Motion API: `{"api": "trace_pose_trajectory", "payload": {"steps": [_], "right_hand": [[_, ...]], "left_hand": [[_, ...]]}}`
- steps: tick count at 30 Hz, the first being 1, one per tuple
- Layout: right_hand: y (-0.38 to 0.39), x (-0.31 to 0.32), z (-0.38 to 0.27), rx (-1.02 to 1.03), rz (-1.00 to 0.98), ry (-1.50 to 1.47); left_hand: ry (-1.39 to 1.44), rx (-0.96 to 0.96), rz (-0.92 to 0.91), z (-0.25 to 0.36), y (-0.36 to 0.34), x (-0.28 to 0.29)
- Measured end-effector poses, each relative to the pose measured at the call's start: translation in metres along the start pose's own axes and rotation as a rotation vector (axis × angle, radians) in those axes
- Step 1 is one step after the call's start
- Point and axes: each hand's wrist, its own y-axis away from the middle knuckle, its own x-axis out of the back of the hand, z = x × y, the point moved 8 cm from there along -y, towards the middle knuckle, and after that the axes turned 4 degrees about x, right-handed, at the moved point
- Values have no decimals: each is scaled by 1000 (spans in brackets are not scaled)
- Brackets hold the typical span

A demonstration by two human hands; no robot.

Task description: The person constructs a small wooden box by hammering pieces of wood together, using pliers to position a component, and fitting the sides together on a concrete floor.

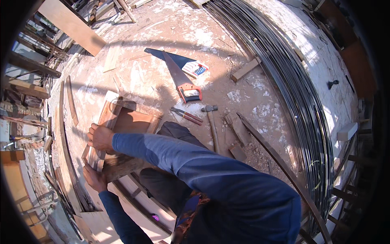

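A shallow wooden box or frame (142,109) with a brown panel inside lies tilted by my knees. Along its left side runs a wooden plank (109,112). My right hand (101,137) reaches across to the left, its fingers curled over this plank about midway along. Closer to me, my left hand (94,178) grips the plank's lower end, thumb up against it. The two hands are close together but apart. My right sleeve hides part of the box's right side, and whatever lies under the fingers is hidden.
Two handsaws, one red-handled (188,91) and one with a patterned handle (196,70), lie ahead on dusty ground. Nearer are pliers (187,116), a hammer (211,126) and wood offcuts (238,129). A bundle of metal rods (284,89) curves along the right; planks (67,146) lie left.
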Motion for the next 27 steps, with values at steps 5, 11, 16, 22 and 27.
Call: {"api": "trace_pose_trajectory", "payload": {"steps": [5,11,16,22,27], "right_hand": [[7,15,1,17,-170,33],[8,18,4,-37,-76,-23],[12,4,18,-159,-50,-52],[93,74,-27,-135,435,-181],[296,32,5,-446,145,-701]], "left_hand": [[6,5,-37,-9,-1,-7],[-4,-59,-99,11,2,10],[-19,-139,-260,27,-28,-6],[-7,-155,-215,-9,-22,-7],[11,-135,-297,-7,-36,-33]]}}
